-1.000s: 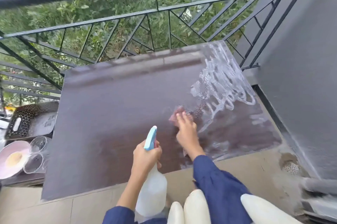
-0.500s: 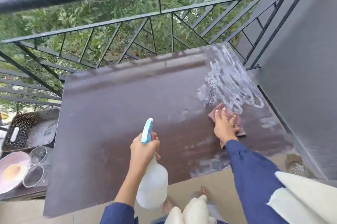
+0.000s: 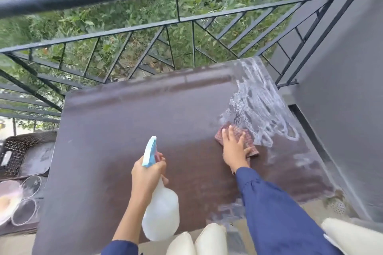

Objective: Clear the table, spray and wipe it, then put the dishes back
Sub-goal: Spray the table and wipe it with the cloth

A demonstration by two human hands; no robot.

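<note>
A dark brown table (image 3: 128, 134) fills the middle of the view. White foam (image 3: 259, 109) streaks its far right part. My right hand (image 3: 234, 149) presses flat, fingers spread, on a reddish checked cloth (image 3: 247, 140) at the foam's near edge. My left hand (image 3: 148, 173) grips the neck of a white spray bottle (image 3: 160, 213) with a light blue nozzle (image 3: 149, 152), held over the table's near middle.
To the left, lower down, stand a dark perforated tray (image 3: 22, 151), two clear glasses (image 3: 31, 184) and a pinkish plate (image 3: 8, 200). A black metal railing (image 3: 176, 20) runs behind the table. A grey wall (image 3: 342, 99) closes the right side. A floor drain (image 3: 336, 206) lies near right.
My right hand swept the cloth from the table's middle to the right, then slightly back left at the foam's edge. The spray bottle stays in my left hand. The camera view shifted.
</note>
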